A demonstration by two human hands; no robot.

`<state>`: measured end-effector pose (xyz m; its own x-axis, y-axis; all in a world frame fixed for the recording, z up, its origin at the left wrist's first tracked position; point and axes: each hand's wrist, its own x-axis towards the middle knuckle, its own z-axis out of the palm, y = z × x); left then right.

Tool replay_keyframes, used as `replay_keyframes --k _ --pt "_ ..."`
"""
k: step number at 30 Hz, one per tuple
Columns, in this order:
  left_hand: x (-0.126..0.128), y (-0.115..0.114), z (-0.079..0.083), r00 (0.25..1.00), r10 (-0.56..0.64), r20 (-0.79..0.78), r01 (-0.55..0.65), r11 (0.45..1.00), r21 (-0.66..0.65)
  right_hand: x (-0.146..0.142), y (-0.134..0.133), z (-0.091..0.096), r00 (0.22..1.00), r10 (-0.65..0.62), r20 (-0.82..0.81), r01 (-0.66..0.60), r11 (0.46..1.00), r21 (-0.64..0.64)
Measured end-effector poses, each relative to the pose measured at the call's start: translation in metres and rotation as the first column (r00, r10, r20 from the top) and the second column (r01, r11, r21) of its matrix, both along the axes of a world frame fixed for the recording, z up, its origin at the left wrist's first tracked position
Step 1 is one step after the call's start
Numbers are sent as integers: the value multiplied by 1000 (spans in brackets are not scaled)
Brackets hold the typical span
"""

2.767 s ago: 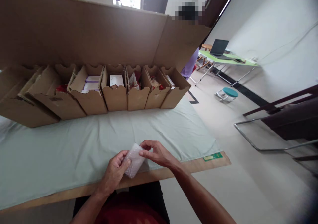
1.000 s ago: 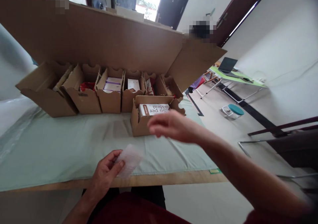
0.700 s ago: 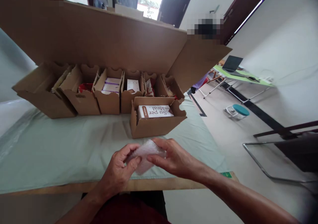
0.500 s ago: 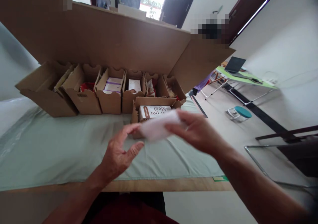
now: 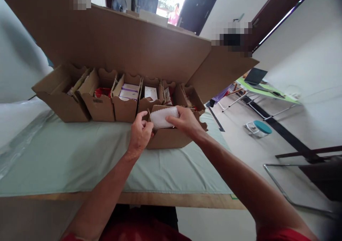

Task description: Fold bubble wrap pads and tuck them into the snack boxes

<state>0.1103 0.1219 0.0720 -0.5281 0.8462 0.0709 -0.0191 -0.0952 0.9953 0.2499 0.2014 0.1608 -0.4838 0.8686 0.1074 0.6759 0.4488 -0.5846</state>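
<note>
My right hand [image 5: 187, 122] grips a small white packet [image 5: 163, 117] that looks wrapped in foam or bubble wrap, thumb on its near side. The packet is at the mouth of the front cardboard box [image 5: 171, 139], lying over its opening and hiding what is inside. My left hand [image 5: 141, 133] is at that box's left end, fingers curled around the edge of its wall. Its fingertips are partly hidden there.
Behind stands a row of several open cardboard bins [image 5: 125, 107] with red and white packs inside. A tall cardboard panel [image 5: 139, 45] rises behind them. Pale green cloth [image 5: 107, 162] covers the table. Clear plastic [image 5: 24, 127] lies at left; a stool [image 5: 262, 127] stands on the floor.
My right hand has carried the white packet away from me, down to the box's mouth, covering the printed carton seen there before. My left hand has moved forward onto the box's left end.
</note>
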Motion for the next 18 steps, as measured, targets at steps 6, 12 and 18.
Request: replay_keyframes --k 6,12,18 --pt "-5 -9 -4 998 27 -59 -24 998 51 -16 28 19 988 42 147 35 874 -484" --pt "-7 -12 -11 998 33 -45 -30 998 60 -52 40 36 754 114 647 53 971 -232" --pt "-2 -7 -11 1000 6 -11 -5 999 47 -75 26 7 785 170 596 -81 981 -174"
